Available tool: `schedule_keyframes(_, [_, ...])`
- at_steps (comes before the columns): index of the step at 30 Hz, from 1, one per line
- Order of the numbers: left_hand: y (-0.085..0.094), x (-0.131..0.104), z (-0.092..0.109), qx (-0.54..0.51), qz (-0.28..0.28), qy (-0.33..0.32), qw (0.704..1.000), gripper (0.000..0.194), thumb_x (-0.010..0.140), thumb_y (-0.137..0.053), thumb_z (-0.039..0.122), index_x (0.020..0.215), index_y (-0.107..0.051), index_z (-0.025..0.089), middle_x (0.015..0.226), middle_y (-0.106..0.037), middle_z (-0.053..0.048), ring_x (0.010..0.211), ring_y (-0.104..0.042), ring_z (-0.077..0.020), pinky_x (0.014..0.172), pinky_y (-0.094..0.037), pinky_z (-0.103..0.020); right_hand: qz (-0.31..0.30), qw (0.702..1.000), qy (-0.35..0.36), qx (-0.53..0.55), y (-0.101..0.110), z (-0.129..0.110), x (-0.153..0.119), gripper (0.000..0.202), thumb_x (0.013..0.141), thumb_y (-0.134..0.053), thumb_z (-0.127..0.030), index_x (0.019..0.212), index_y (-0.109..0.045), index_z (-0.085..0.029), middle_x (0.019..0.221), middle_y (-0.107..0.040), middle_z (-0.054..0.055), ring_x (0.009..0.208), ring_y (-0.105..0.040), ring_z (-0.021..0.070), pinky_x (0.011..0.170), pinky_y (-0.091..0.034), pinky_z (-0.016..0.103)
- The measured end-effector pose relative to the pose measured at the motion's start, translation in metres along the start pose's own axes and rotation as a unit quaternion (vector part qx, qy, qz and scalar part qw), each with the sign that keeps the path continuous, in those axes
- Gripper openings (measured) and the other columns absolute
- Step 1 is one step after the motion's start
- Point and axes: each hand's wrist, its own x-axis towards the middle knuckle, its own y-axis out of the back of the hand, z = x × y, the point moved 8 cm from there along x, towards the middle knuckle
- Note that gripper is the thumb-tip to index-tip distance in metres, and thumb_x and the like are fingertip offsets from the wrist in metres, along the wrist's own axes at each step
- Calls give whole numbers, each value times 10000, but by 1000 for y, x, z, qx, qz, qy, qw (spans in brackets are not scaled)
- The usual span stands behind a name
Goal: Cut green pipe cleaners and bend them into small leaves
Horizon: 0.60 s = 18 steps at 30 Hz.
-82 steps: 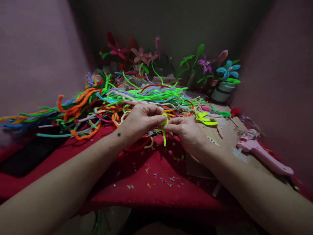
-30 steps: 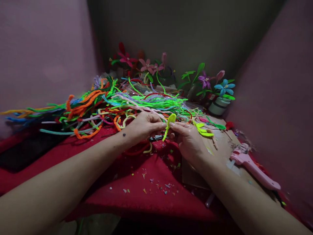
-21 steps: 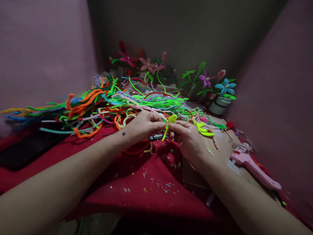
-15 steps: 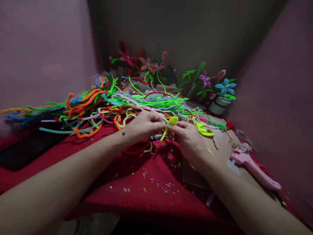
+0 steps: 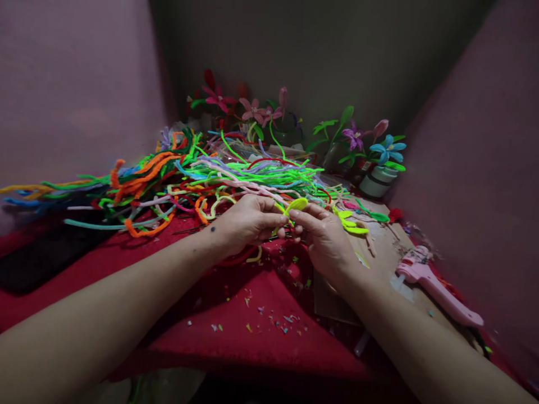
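Between my two hands is a yellow pipe-cleaner petal (image 5: 298, 204), its loop pointing up and to the right. My left hand (image 5: 249, 222) is closed, thumb and fingers pinching the petal's lower end. From the other side, the thumb and fingertips of my right hand (image 5: 327, 235) close on the petal near its base. Fingers partly hide the lower strand. Just beyond my right hand, several finished yellow petals (image 5: 349, 221) lie on the cardboard (image 5: 385, 247).
A heap of colourful pipe cleaners (image 5: 261, 174) spreads behind my hands. A pink glue gun (image 5: 440, 289) lies on the right. Pipe-cleaner flowers, one blue (image 5: 388, 150), stand at the back. Fuzz scraps dot the red cloth (image 5: 210, 348); a dark flat object (image 5: 42, 261) lies left.
The petal has tilted, its loop turning more to the right. Its lower strand, which hung free below, is now mostly covered by my left fingers.
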Motion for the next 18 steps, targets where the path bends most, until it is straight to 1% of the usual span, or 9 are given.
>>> schedule_keyframes(2, [1,0,1,23,3,-6,1000,100,718,-589,228,659,-558,154,557,-548,27,361,-281,-23,375,-161,-200,16,999,33,-32,3,-8,-1,145,673,-693,-302,705,-626,-178,623,-542,-36,525,-458,90,497,-338,239])
schedule_keyframes(5, [2,0,2,60,15,-10,998,133,730,-580,261,651,-558,156,543,-542,23,366,-305,-33,378,-180,-203,30,994,62,-86,6,-14,-1,233,715,-665,-362,609,-596,-166,562,-508,-32,515,-410,91,501,-309,249])
schedule_keyframes(8, [4,0,2,75,30,-7,997,126,736,-575,270,679,-571,157,530,-529,26,366,-301,-35,380,-183,-205,24,993,45,-107,8,-10,1,280,726,-652,-385,575,-585,-159,545,-509,-23,504,-389,93,505,-295,258])
schedule_keyframes(14, [4,0,4,87,40,-19,995,124,726,-570,241,644,-558,148,502,-496,32,370,-298,-32,380,-186,-202,8,997,36,-70,7,-5,3,271,730,-644,-389,593,-593,-161,535,-487,-33,496,-365,87,506,-285,255])
schedule_keyframes(18, [4,1,3,79,47,-23,996,120,729,-567,227,644,-542,146,506,-504,31,372,-317,-28,377,-200,-190,4,997,32,-76,4,-4,1,195,708,-661,-334,635,-621,-158,571,-518,-25,520,-393,92,519,-294,255])
